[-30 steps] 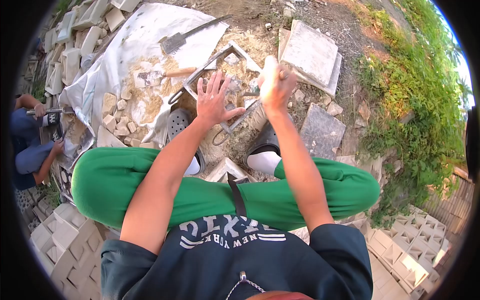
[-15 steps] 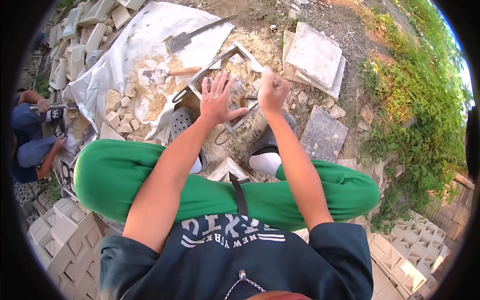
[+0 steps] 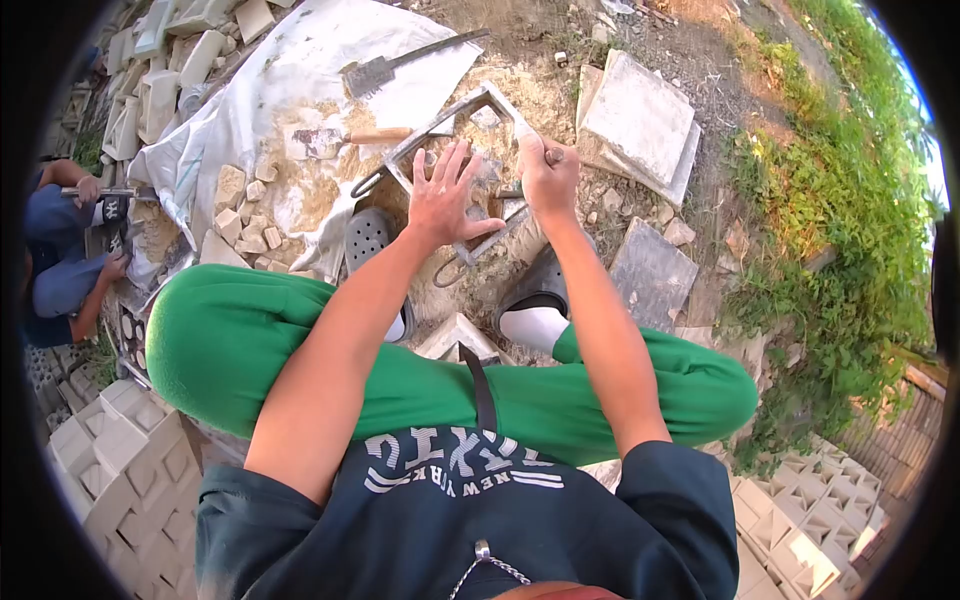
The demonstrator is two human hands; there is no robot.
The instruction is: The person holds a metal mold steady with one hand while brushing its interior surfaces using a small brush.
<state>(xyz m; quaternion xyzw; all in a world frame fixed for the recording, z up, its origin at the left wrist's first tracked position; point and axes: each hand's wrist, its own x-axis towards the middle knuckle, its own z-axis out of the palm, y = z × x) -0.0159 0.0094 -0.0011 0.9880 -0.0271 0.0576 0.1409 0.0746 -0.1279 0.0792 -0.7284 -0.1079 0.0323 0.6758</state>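
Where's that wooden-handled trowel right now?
In the head view, the trowel lies upper-left of centre on the sandy white sheet, its handle pointing toward the metal frame.

"NEW YORK" on the dark shirt (image 3: 430,520)

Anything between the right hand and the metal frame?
Nothing visible except the tool gripped in the right hand. The left hand spreads over the left part of the metal frame, beside that path.
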